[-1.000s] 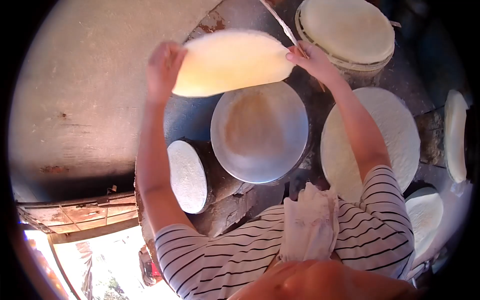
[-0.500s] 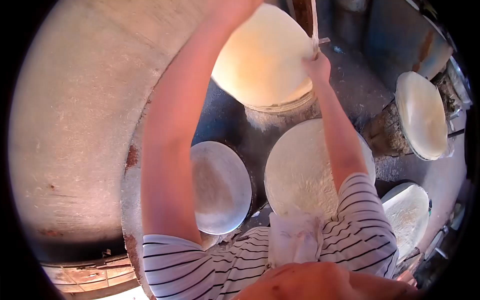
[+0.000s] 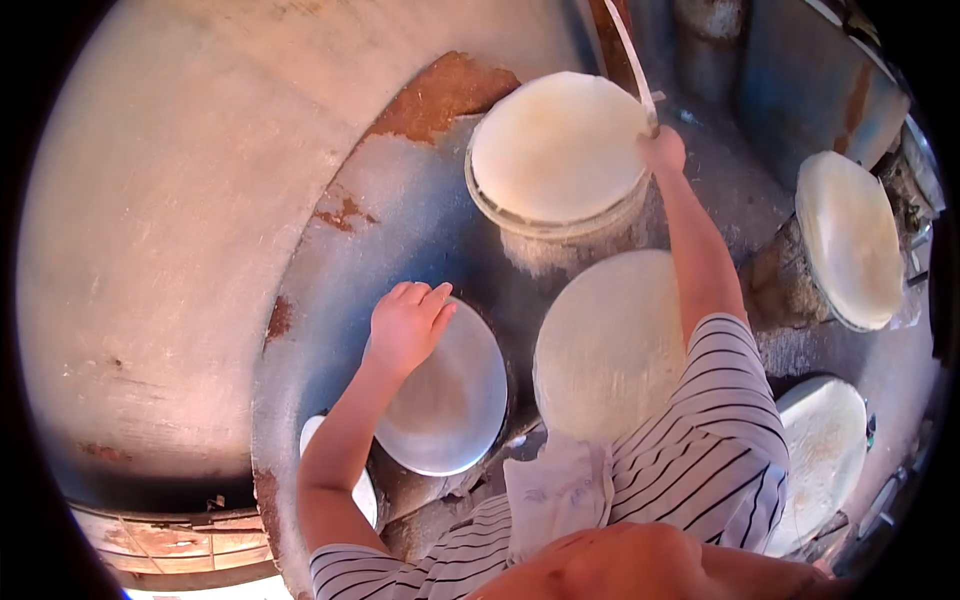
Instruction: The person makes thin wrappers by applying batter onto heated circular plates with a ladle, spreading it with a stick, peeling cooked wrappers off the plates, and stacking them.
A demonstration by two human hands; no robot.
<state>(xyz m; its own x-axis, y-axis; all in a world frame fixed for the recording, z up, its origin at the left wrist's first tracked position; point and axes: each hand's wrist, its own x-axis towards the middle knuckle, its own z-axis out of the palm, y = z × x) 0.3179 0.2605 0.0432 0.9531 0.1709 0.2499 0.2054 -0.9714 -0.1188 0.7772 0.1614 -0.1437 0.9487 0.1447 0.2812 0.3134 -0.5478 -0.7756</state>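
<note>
My left hand (image 3: 405, 322) hovers at the upper rim of a round metal pan (image 3: 440, 400), fingers loosely extended and nothing visible in them. My right hand (image 3: 663, 150) is closed around the lower end of a long, thin pale stick (image 3: 627, 48), which points up and away. Just left of that hand, a pale round flatbread (image 3: 560, 145) tops a stack on a round pedestal. Below my right forearm is a wide, pale, floury disc (image 3: 610, 345), partly covered by the arm and striped sleeve.
A huge smooth curved surface (image 3: 180, 260) fills the left side, bordered by a rusty ledge (image 3: 440, 100). On the right stand another pale round piece on a pedestal (image 3: 850, 240) and a whitish disc (image 3: 825, 460). A rust-streaked metal container (image 3: 815, 85) is at the back right.
My left hand has come back from the far side of the flatbread stack to above the metal pan. My right hand still grips the stick, which now leans more to the left.
</note>
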